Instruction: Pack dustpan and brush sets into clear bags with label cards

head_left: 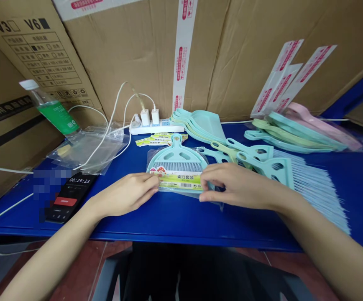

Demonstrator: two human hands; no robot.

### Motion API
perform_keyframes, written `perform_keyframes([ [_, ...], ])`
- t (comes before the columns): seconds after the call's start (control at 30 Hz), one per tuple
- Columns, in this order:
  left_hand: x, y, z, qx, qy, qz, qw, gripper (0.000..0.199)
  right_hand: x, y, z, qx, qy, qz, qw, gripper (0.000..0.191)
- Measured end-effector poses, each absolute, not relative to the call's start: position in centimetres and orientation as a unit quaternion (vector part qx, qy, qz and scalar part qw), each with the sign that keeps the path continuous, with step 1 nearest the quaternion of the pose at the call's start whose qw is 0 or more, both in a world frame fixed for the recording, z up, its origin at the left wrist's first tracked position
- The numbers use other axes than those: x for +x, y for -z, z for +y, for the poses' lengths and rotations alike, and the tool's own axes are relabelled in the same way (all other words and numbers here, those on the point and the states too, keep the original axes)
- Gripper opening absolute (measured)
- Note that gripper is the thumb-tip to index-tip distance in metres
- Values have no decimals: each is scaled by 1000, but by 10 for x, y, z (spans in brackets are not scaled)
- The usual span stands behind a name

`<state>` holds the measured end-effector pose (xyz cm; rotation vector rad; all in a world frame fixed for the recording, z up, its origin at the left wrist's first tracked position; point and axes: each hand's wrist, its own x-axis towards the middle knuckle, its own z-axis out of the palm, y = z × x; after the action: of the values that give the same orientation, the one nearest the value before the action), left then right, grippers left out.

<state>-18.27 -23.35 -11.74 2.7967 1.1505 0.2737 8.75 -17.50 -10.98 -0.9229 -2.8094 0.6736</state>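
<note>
In front of me on the blue table lies a mint-green dustpan and brush set (177, 155) in a clear plastic bag, handle pointing away. A printed yellow-green card (181, 179) with mushrooms spans its near part. My left hand (131, 191) is closed at the bag's left edge, fingers pressed together by the card. At the right edge, my right hand (234, 184) grips with curled fingers and thumb; the fingertips' exact hold on the plastic is partly hidden. Loose hand brushes (269, 169) with pale bristles lie just beyond and right of my right hand.
Stacked dustpans (203, 125) and bagged sets (300, 131) stand at the back. More cards (161, 139) lie near a power strip (158, 126) with white cables. At left are plastic bags (90, 146), a bottle (54, 110) and a phone (71, 198). Cardboard boxes (131, 50) wall the back.
</note>
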Motion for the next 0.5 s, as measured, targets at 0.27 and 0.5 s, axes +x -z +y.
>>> perform_keyframes([
  [0.27, -183, 117, -233, 922, -93, 372, 59, 27, 90, 109, -182, -283, -244, -927, 8, 47],
  [0.5, -182, 113, -236, 921, -108, 359, 108, 23, 92, 109, -188, -251, -215, -944, 6, 13],
])
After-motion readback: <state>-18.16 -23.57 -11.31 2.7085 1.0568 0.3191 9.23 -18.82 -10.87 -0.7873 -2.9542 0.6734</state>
